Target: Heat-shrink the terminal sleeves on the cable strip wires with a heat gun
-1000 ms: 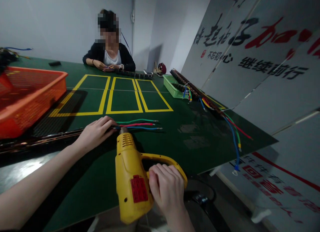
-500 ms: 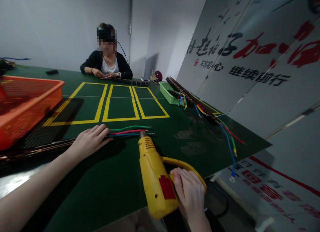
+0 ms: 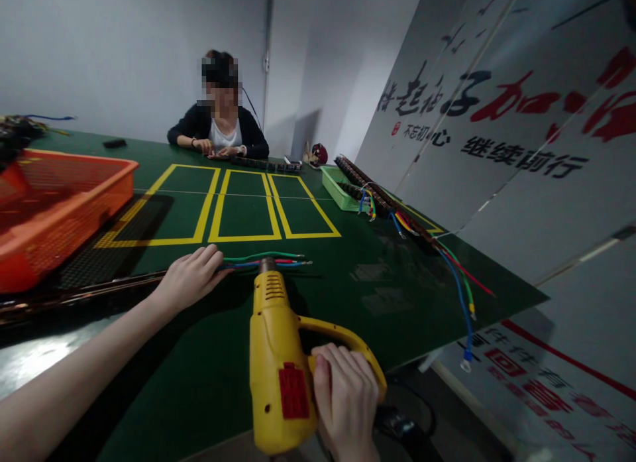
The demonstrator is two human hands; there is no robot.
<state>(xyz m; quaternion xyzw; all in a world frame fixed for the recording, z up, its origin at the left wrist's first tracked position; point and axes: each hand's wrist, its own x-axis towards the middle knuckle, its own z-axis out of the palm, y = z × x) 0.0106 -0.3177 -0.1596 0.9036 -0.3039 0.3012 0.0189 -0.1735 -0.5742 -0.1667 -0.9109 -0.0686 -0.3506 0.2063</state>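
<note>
My right hand (image 3: 346,396) is wrapped round the handle of a yellow heat gun (image 3: 278,356) with a red label. The gun's metal nozzle points away from me, at the wires and overlapping them in view. Green wire (image 3: 258,256), red wire and blue wire (image 3: 243,265) run to the right from my left hand (image 3: 195,276), whose fingers are closed over them. Bare metal ends show at the wires' right tips. Left of that hand, a long dark bundle with copper-coloured strands (image 3: 89,291) lies along the table and joins these wires under the hand, where the join is hidden.
An orange basket (image 3: 99,190) stands at the left. A green basket (image 3: 338,190) and long harnesses with coloured leads (image 3: 454,273) lie along the right edge, some leads hanging over it. Yellow tape frames (image 3: 248,238) mark the green tabletop. A person (image 3: 223,130) sits opposite.
The heat gun in my right hand has moved left along the wires, closer to my left hand. My left hand keeps its hold. The whole view has shifted slightly.
</note>
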